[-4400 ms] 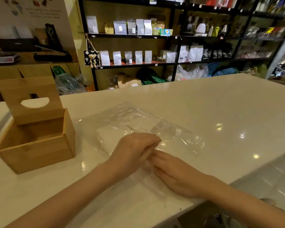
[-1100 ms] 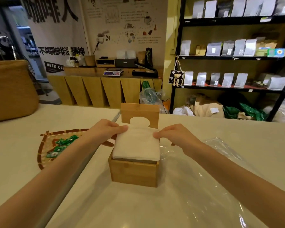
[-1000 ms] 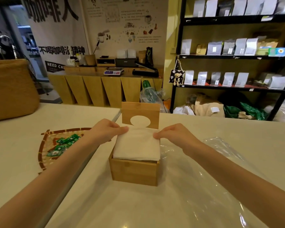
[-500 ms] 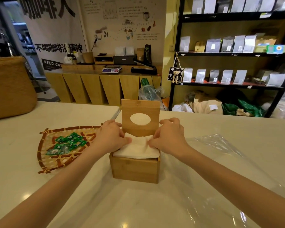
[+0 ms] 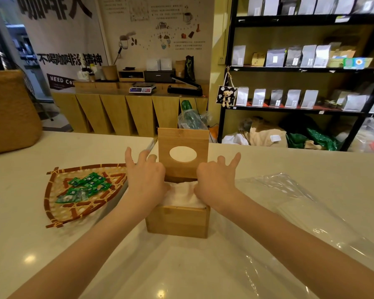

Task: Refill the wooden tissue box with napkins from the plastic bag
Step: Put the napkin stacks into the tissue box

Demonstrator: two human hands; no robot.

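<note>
The wooden tissue box (image 5: 177, 221) stands on the white counter, its lid (image 5: 183, 156) with an oval hole tipped upright at the back. A white stack of napkins (image 5: 181, 196) sits inside, its top bulging just above the rim. My left hand (image 5: 146, 178) presses on the stack's left side, my right hand (image 5: 214, 180) on its right side. Both hands have their outer fingers spread and lifted. The clear plastic bag (image 5: 289, 212) lies flat and empty-looking to the right of the box.
A woven tray (image 5: 58, 212) with several green packets lies left of the box. A large woven basket (image 5: 11, 108) stands at the far left. Behind the counter (image 5: 52, 255) are a wooden sideboard and black shelves of pouches.
The napkin stack left the bag and now sits in the box. Over the last second my hands pushed it down from above the rim, and my fingers have spread open.
</note>
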